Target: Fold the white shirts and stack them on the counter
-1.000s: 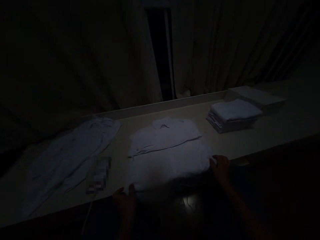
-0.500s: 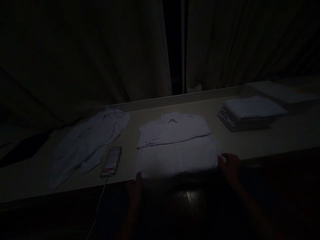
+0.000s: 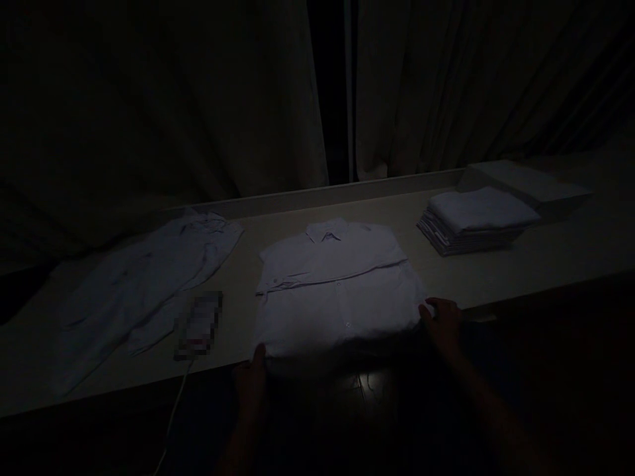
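The scene is very dark. A pale collared shirt [image 3: 337, 284] lies flat on the light table [image 3: 496, 277], collar away from me, sleeves folded across its chest. My left hand [image 3: 252, 383] grips the shirt's near left corner at the table's front edge. My right hand [image 3: 441, 320] pinches the near right corner of the same shirt. The lower hem hangs slightly over the table edge between my hands.
A stack of folded white garments [image 3: 476, 218] sits at the back right, a flat pale slab [image 3: 530, 182] behind it. A second unfolded shirt [image 3: 149, 277] lies at the left. A phone [image 3: 198, 324] with a white cable [image 3: 171, 416] rests between the shirts. Curtains [image 3: 446, 86] hang behind.
Both hands stay on the shirt's near corners. The view has shifted with my head, so the table and shirts sit slightly further left than half a second ago.
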The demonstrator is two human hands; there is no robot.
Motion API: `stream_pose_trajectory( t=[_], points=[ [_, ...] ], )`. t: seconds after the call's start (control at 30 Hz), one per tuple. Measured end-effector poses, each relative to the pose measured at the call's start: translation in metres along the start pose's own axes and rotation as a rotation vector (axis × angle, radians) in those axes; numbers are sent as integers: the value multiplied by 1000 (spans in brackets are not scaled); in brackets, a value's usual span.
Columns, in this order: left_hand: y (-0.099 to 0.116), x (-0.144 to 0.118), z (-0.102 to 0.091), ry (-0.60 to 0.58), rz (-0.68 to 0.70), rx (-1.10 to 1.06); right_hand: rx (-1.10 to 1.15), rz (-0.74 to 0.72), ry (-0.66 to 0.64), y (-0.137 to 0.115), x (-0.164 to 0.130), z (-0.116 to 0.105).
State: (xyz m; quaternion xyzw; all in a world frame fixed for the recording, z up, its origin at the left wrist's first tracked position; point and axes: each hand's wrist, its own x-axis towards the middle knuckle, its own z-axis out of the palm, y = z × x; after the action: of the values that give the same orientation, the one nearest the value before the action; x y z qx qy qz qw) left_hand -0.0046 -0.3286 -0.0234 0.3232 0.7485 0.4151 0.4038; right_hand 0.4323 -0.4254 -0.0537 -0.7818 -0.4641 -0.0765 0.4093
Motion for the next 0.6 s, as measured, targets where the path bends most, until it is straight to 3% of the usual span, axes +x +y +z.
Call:
stream_pose_trajectory(
  t=[0.13, 0.37, 0.47, 0.6],
  points=[
    [2, -2, 0, 12, 14, -17, -4, 84, 53, -7, -3, -4],
    [11, -4, -4, 12, 7, 51, 40, 473, 102, -10, -14, -13],
    [8, -3, -5, 5, 5, 20, 189, 616, -25, -11, -14, -21],
    [3, 2, -9, -92, -77, 97, 407, 707, -337, -17, -15, -38]
  ],
)
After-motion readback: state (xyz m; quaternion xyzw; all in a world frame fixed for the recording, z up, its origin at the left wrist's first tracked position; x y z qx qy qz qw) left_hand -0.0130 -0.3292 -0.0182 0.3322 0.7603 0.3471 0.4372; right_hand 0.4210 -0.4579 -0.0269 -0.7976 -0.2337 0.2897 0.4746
